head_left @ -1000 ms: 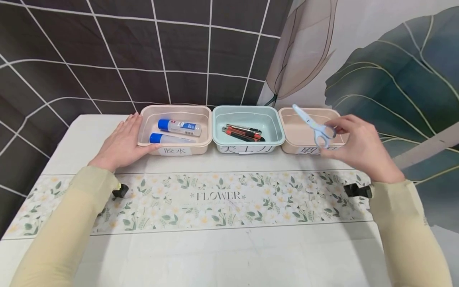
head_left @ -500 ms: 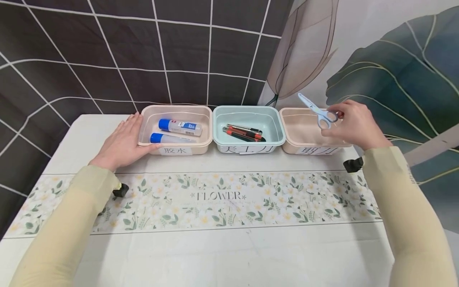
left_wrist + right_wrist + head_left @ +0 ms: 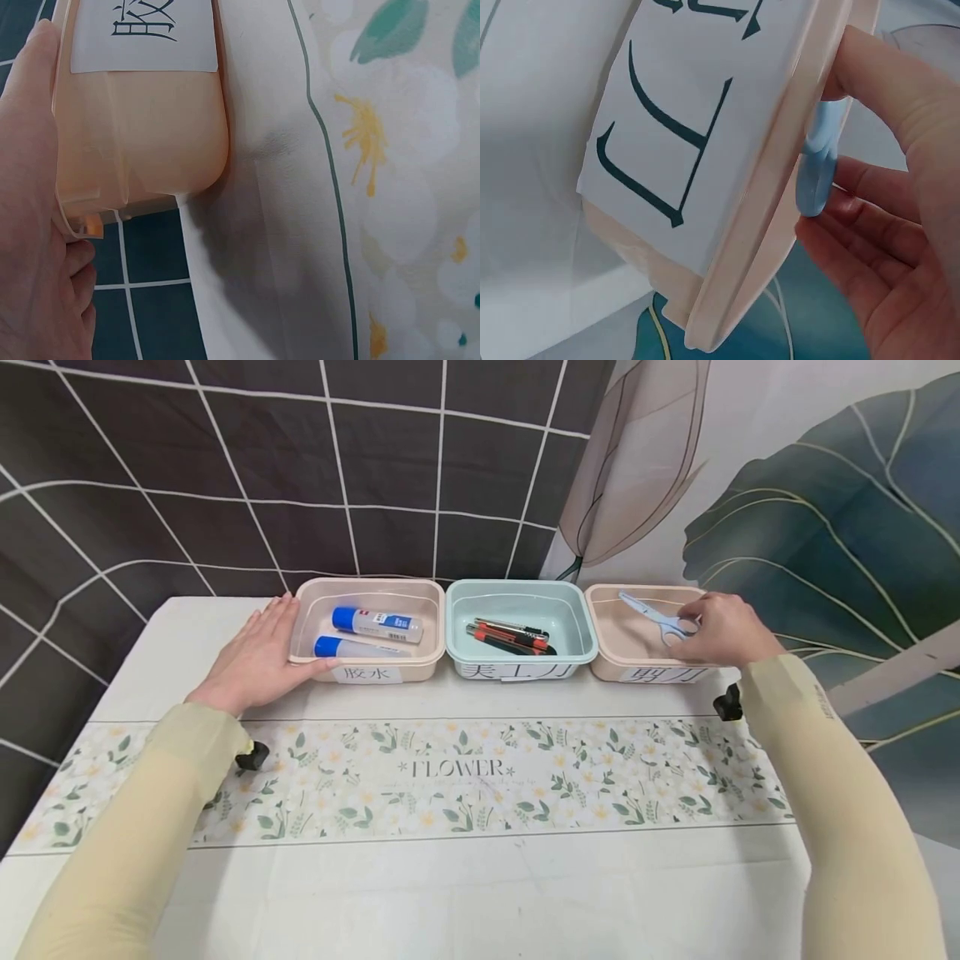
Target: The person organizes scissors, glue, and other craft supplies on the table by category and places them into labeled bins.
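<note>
At the right-hand pink bin (image 3: 622, 672), my right hand (image 3: 726, 631) pinches pale blue scissors (image 3: 643, 607) by the finger loops, over the bin's inside. The blades point away to the left. In the right wrist view, a blue handle (image 3: 815, 184) shows between thumb and fingers, just behind the bin's rim. My left hand (image 3: 251, 652) rests against the left-hand pink bin (image 3: 431, 672), with straight fingers along its side and the thumb at its front rim. Two blue-capped glue bottles (image 3: 378, 624) lie inside that bin.
Between the pink bins stands a light blue bin (image 3: 577, 647) holding several utility knives (image 3: 513, 639). The bins bear paper labels with Chinese characters. A floral strip (image 3: 457, 785) crosses the white table (image 3: 450, 893). Dark grid-patterned cloth (image 3: 382, 460) hangs behind.
My right hand has carried the scissors slightly up and right, then lowered them into the right-hand bin's opening. The left hand has stayed in place.
</note>
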Motion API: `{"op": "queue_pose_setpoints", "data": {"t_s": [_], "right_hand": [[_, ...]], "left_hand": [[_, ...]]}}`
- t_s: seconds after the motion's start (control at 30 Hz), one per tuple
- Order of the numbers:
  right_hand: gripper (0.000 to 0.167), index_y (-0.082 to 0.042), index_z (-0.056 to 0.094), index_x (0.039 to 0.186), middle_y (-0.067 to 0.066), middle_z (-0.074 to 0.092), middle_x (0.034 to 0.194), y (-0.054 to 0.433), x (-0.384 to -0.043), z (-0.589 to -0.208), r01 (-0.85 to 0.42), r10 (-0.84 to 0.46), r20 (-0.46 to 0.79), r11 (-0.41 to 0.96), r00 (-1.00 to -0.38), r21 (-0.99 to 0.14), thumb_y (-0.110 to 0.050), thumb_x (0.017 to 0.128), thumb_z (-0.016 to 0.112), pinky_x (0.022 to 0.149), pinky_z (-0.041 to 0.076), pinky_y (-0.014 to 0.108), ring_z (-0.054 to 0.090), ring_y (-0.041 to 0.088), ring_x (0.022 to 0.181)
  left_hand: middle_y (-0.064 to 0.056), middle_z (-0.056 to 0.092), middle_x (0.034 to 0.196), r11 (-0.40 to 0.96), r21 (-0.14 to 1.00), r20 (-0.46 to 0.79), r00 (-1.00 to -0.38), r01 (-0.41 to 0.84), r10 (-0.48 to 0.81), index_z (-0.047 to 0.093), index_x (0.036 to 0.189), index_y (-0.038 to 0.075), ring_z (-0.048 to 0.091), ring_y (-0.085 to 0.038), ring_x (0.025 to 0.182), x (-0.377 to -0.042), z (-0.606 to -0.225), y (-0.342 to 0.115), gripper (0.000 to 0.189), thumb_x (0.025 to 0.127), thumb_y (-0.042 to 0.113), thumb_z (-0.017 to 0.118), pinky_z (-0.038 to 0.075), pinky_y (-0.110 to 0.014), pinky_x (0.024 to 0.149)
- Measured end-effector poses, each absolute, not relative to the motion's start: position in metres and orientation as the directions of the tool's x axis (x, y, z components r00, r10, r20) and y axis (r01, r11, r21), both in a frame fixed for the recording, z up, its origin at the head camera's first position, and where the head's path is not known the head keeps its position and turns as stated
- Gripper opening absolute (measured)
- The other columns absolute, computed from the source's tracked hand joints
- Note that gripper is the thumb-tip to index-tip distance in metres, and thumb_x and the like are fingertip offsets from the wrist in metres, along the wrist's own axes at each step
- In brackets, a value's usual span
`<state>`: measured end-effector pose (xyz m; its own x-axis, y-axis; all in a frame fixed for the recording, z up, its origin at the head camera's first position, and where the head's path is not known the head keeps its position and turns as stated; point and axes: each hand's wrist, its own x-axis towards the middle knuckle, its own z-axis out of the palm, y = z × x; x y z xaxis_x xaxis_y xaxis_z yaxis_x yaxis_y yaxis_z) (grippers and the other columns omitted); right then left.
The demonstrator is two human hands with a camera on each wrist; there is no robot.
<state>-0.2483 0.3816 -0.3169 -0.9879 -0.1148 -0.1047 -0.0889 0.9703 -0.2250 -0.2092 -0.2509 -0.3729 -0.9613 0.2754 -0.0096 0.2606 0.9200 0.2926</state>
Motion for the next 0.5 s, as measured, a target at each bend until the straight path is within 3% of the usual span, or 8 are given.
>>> {"op": "queue_pose_setpoints", "data": {"t_s": [0.27,0.43,0.5], "right_hand": [[0.085,0.006,0.041,0.151,0.036,0.049,0.135,0.383,-0.252,-0.316,-0.023,-0.062,-0.17,0.974,-0.983,-0.225,-0.032,0.086,0.081,0.078,0.05,0.057,0.053,0.045,0.1],[0.088,-0.003,0.04,0.155,0.033,0.047,0.137,0.378,-0.248,-0.305,0.043,-0.008,-0.169,0.955,-0.986,-0.292,-0.046,0.088,0.077,0.075,0.051,0.051,0.05,0.043,0.106],[0.088,-0.004,0.041,0.155,0.033,0.045,0.143,0.377,-0.246,-0.299,0.044,-0.005,-0.148,0.945,-0.989,-0.323,-0.053,0.089,0.074,0.083,0.051,0.058,0.047,0.046,0.116]], "left_hand": [[-0.027,0.004,0.166,0.921,0.292,-0.012,-0.962,0.258,0.274,0.001,0.16,-0.005,0.001,-0.039,0.153,-0.21,-0.372,-0.25,0.117,0.091,0.075,0.051,-0.003,-0.047,0.124],[-0.027,0.004,0.166,0.922,0.291,-0.017,-0.962,0.255,0.272,0.001,0.16,-0.006,0.0,-0.039,0.153,-0.21,-0.372,-0.25,0.117,0.091,0.075,0.051,-0.003,-0.047,0.124],[-0.027,0.004,0.166,0.923,0.289,-0.017,-0.962,0.255,0.271,0.001,0.16,-0.006,0.001,-0.038,0.153,-0.21,-0.372,-0.251,0.117,0.091,0.075,0.051,-0.003,-0.046,0.124]]}}
